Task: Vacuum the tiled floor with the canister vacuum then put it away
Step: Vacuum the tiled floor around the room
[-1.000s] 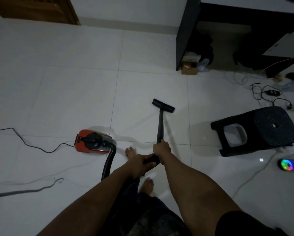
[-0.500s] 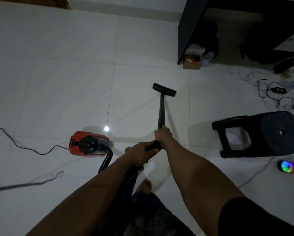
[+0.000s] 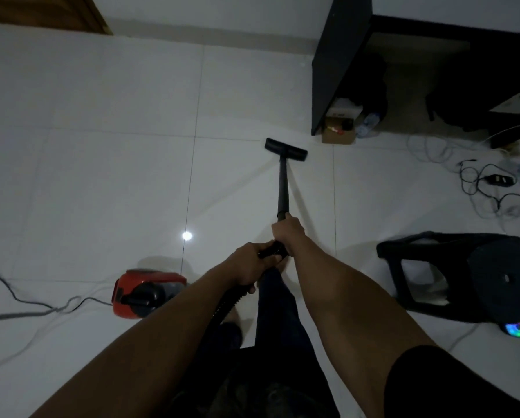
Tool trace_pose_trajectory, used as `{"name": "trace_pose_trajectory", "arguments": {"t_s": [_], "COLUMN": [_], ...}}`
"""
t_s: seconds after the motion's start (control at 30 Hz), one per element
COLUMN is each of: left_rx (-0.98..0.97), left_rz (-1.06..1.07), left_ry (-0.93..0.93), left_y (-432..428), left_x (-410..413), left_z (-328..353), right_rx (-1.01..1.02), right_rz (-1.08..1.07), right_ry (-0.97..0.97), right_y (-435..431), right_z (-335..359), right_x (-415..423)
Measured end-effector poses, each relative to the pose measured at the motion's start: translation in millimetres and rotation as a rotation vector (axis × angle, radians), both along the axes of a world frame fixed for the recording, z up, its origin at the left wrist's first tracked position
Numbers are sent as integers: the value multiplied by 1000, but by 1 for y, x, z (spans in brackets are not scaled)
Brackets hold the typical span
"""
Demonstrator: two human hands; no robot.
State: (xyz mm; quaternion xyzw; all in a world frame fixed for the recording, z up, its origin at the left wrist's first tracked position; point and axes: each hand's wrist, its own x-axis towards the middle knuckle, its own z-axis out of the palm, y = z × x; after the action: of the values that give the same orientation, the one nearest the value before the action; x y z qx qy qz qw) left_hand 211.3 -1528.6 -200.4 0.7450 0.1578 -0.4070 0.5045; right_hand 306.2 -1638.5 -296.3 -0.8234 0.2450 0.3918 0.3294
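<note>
Right hand [image 3: 287, 233] wrapped round the near end of the wand [image 3: 283, 188], full grasp. Left hand [image 3: 248, 263] just behind it, clenched on the ribbed hose [image 3: 225, 303] end. The wand is slim, straight and black, running away to a flat black floor head [image 3: 286, 149]. The head sits on the white tiled floor [image 3: 102, 176], mid-scene, near-left of the black desk [image 3: 337, 70]. The hose drops under the left forearm. Canister vacuum [image 3: 145, 292] on the floor near left: red body, black top handle. Power cord [image 3: 26, 303] trails left. Cardboard box [image 3: 338, 131] at the desk foot. Black stool [image 3: 463, 273] on its side, right. Tangled cables [image 3: 488, 188] far right.
</note>
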Motion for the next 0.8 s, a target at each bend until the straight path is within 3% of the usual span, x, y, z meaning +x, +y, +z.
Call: {"name": "trace_pose_trajectory", "arguments": {"t_s": [0.6,0.8], "left_rx": [26,81], "left_rz": [101,90], "left_ry": [22,-76], "left_y": [-30,-16], "left_x": [308,387], "left_z": [-9,-28], "right_rx": [45,41], "right_rz": [57,37], "right_ry": [22,27], "right_y": [-17,0], "right_z": [-14,-11], "right_x": [316,403]}}
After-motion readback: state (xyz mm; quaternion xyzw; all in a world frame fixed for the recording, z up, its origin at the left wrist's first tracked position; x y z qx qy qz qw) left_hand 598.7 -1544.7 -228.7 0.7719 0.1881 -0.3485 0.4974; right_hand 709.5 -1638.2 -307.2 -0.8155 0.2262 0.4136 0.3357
